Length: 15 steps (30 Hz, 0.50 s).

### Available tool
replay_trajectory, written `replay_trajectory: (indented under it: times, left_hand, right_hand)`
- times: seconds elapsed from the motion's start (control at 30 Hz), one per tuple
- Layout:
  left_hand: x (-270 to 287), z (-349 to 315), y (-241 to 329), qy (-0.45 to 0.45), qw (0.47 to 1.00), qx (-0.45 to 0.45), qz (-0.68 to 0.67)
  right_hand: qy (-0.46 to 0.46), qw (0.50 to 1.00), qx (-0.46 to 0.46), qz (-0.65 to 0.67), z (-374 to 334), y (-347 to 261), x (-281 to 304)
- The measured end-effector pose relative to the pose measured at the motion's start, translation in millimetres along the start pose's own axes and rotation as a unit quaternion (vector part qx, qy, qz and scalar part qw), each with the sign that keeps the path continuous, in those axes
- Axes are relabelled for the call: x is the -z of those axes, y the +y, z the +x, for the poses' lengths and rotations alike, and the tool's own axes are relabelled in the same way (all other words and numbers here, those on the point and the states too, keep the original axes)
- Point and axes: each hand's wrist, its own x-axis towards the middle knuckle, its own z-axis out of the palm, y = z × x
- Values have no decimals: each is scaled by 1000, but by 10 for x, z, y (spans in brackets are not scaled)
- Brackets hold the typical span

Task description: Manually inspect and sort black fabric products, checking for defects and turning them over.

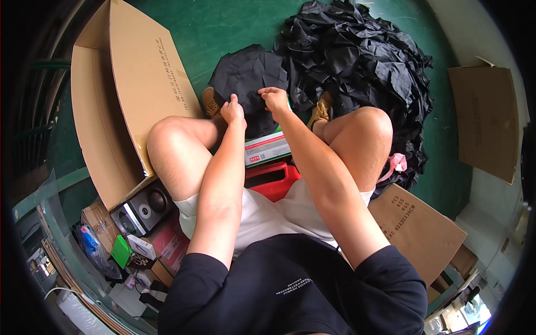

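A piece of thin black fabric (248,70) is spread out between my shins, with a roundish, creased outline. My left hand (233,111) is closed at its near left side, the thumb pointing up and the fingers curled on the cloth. My right hand (273,100) pinches the cloth near its right side, index finger and thumb forward. More dark cloth hangs below and between the hands. Beneath it sits a white box with green and red bands (268,149). Just behind that box a red plastic object (276,180) shows between my thighs.
A large heap of black fabric (357,56) lies on the green floor at the right. On the left stands a big open cardboard carton (151,84). Other cartons (416,229) are at the right, with a pink ribbon (397,162) nearby. A black speaker-like box (144,209) stands left.
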Motion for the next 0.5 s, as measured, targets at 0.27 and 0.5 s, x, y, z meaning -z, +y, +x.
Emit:
replay_trajectory:
  times: [0.27,0.5]
  left_hand:
    - [95,-453,-110,131,977,40,161]
    - [181,-856,-179,87,971,43,220]
  right_hand:
    - [84,993,-77,-20,-213,399,58]
    - [59,965,-129,-222,-201,519,226]
